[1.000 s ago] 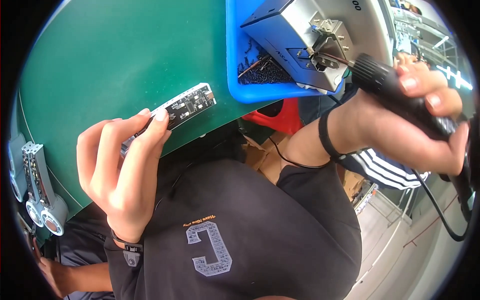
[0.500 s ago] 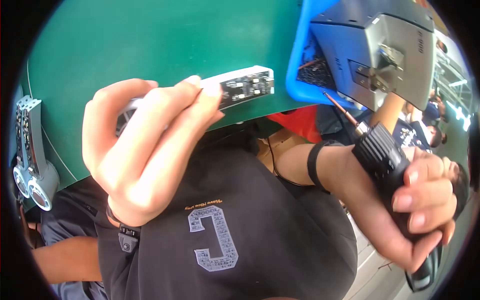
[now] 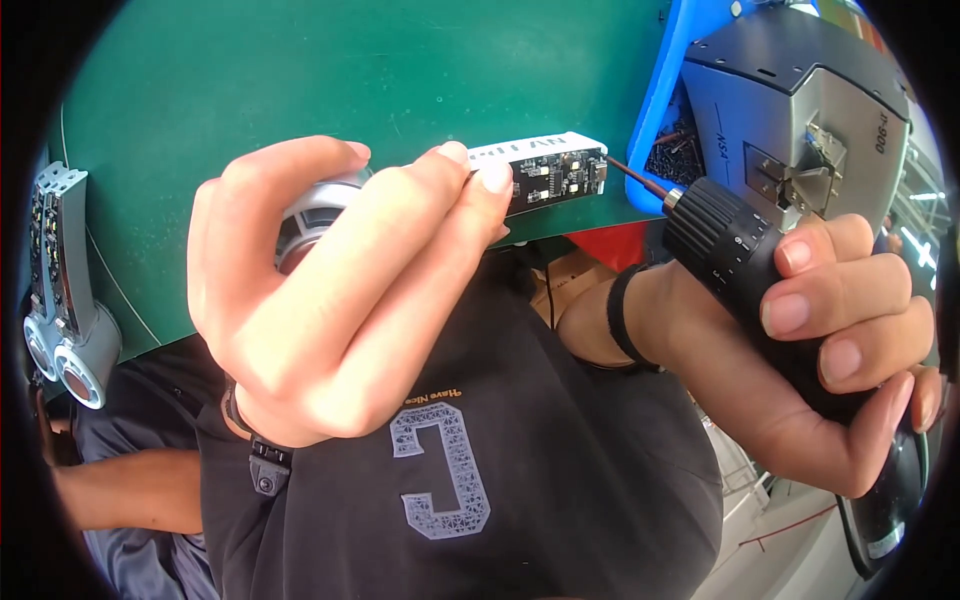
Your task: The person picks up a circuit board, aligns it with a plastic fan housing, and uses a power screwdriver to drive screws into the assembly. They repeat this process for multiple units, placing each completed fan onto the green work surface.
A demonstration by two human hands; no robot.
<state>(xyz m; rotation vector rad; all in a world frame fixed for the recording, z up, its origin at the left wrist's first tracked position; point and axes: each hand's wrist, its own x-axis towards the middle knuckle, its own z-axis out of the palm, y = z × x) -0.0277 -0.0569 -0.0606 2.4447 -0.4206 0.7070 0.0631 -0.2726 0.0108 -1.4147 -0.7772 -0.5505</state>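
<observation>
My left hand (image 3: 330, 300) is closed around a long white housing with a black circuit board (image 3: 560, 178) on its side. The housing's round grey end (image 3: 325, 205) shows between my fingers, and its squared end points right. In my right hand (image 3: 840, 330) is a black electric screwdriver (image 3: 720, 235), its fingers wrapped around the body. The thin bit (image 3: 640, 178) reaches left to the squared end of the housing. Whether the tip touches it I cannot tell. Part of the housing is hidden behind my left fingers.
At the far left on the green table (image 3: 300, 70) stand similar grey housings (image 3: 65, 270) with boards and round ends. A blue tray (image 3: 655, 120) at the right holds many small dark screws and a grey screw feeder machine (image 3: 800, 100). Other people are in the right background.
The screwdriver has swung round and come up, so its bit now meets the housing's end instead of pointing at the tray. My left hand and the housing have shifted right.
</observation>
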